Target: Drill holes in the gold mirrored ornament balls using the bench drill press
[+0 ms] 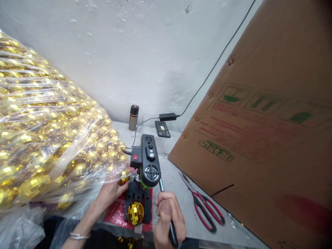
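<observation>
A small black tabletop machine (150, 159) with round vents and a lever stands on a red sheet (114, 211). My right hand (169, 218) is closed around the lever's black handle (173, 237). At the machine's left side, my left hand (111, 192) has its thumb and fingers about a gold faceted ball (125, 175); the fingers are partly hidden. Another gold faceted ball (135, 213) sits at the front of the machine's black base (138, 195). Next to my left forearm is a large clear plastic bag (59, 138) full of gold faceted balls.
Red-and-black-handled scissors (204, 205) lie on the table (178, 214), beside a large cardboard box (259, 138) on the right. Behind the machine are a bottle (133, 118), a black phone-like slab (162, 129) and a power adapter (167, 117), its cord rising along the wall.
</observation>
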